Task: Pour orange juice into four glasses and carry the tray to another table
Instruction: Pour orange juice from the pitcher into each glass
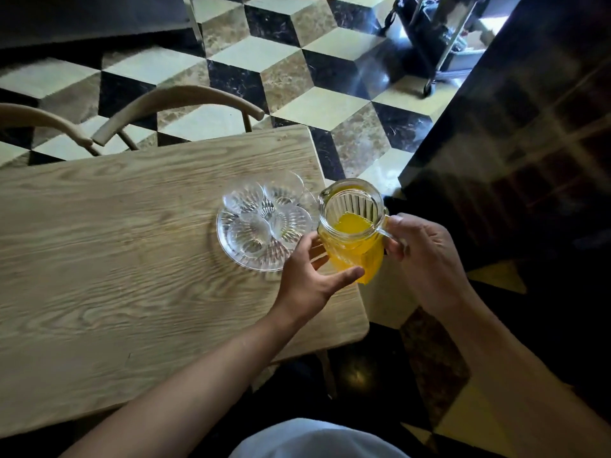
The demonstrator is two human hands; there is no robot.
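Glass jug [352,226] of orange juice [353,251] is held above the near right corner of the wooden surface [132,259]. Handle is gripped by the right hand [426,259], fingers curled round it. Jug's lower side is cupped by the left hand [310,276], fingers spread, thumb laid under the base. Four empty glasses [264,213] are grouped on the glass tray [251,262], just left of the jug. Two chair backs [172,107] are seen at the far edge; checkered floor [297,61] beyond.

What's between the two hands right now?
The glass jug of orange juice: right hand grips its handle, left hand cups its side. Head view.
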